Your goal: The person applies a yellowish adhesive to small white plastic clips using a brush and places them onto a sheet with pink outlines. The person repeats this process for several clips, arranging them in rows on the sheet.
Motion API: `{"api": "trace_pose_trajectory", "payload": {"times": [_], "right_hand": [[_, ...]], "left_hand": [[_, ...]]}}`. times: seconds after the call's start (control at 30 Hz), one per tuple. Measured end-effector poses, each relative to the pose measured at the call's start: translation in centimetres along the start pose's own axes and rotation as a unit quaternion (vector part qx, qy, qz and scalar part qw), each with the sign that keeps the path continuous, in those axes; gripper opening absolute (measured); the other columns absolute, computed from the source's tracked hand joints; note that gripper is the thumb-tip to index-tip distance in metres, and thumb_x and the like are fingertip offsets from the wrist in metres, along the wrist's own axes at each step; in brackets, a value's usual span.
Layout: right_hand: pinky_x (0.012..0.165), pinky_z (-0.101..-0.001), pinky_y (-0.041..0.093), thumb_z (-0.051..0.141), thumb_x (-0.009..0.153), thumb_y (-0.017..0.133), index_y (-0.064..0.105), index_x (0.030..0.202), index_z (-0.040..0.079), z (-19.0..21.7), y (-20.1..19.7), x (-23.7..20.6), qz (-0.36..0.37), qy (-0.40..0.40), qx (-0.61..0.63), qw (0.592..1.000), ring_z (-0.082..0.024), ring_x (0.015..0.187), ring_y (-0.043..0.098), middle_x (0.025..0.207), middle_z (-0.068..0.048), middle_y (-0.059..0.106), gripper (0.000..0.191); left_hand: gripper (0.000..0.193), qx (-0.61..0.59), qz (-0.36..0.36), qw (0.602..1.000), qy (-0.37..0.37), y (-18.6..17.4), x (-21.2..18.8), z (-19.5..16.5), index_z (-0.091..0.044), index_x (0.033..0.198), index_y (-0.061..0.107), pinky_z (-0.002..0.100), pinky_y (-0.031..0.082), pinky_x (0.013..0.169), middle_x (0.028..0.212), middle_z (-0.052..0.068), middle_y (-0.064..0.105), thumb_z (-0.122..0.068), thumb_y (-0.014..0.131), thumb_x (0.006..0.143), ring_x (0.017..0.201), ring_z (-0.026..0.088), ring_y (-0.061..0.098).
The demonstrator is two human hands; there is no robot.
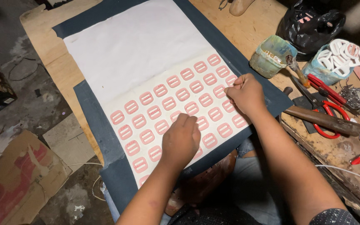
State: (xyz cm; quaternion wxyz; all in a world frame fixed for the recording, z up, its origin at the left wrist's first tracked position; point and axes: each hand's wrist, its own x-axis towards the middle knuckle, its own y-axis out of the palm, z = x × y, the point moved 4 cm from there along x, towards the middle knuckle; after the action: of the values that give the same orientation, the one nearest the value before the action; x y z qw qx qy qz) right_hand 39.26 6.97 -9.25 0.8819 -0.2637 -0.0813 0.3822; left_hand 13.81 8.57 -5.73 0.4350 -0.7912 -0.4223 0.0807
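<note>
Pink buckles (168,109) lie in slanted rows on a white sheet (134,46), covering its near half; far half of sheet bare. Sheet rests on a dark blue mat (101,125), mat on a wooden surface (51,62). Left hand (181,139) sits palm down over the near rows, fingers (185,121) curled and pressing on buckles, nothing lifted as far as visible. Right hand (245,93) at the sheet's right edge, fingers pinched closed on 1 buckle in the outer row; exact grip partly hidden by knuckles. Both forearms come in from the bottom edge, well apart from each other. Right of the mat: hammer (323,120) with wooden handle lying flat, red-handled scissors (328,109) just beside and partly under it, greenish glue pot (271,51) with a brush (296,71) leaning at it, blue tub of white buckles (340,56), black plastic bag (311,23) behind the tub, pile of small metal bits (357,98) near the tub. Cardboard scraps (17,179) on the floor at left.
</note>
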Motion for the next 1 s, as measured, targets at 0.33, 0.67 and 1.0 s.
{"api": "trace_pose_trajectory", "payload": {"times": [0.33, 0.67, 1.0], "right_hand": [[0.068, -0.0392, 0.054, 0.022, 0.081, 0.081, 0.06, 0.097, 0.002, 0.3, 0.5, -0.7, -0.056, -0.098, -0.132, 0.985, -0.028, 0.072, 0.071, 0.077, -0.011, 0.07, 0.033], [0.076, -0.044, 0.051, 0.029, 0.084, 0.082, 0.075, 0.109, 0.006, -0.1, -1.1, 0.2, -0.078, -0.158, -0.184, 0.967, -0.035, 0.094, 0.063, 0.104, -0.015, 0.06, 0.035], [0.069, -0.0248, 0.055, 0.006, 0.098, 0.068, 0.064, 0.112, -0.001, -2.4, -1.9, 0.1, -0.03, -0.048, 0.265, 0.963, -0.012, 0.077, 0.065, 0.095, -0.011, 0.07, 0.016]], "left_hand": [[0.048, 0.094, 0.051, 0.984, 0.142, 4.5, 5.7, -1.7, -0.01, 0.139, 0.059, 0.063, 0.023, 0.113, 0.15, 0.007, 0.052, -0.027, 0.059, 0.094, 0.139, 0.033, 0.043], [0.047, 0.09, 0.064, 0.986, 0.125, 5.3, 5.6, -1.1, -0.012, 0.139, 0.058, 0.064, 0.02, 0.115, 0.152, 0.004, 0.051, -0.029, 0.058, 0.096, 0.141, 0.031, 0.042], [0.048, 0.051, 0.048, 0.989, 0.127, 5.0, 5.7, -0.6, -0.009, 0.141, 0.057, 0.062, 0.02, 0.117, 0.153, 0.009, 0.051, -0.024, 0.059, 0.096, 0.142, 0.033, 0.043]]}}
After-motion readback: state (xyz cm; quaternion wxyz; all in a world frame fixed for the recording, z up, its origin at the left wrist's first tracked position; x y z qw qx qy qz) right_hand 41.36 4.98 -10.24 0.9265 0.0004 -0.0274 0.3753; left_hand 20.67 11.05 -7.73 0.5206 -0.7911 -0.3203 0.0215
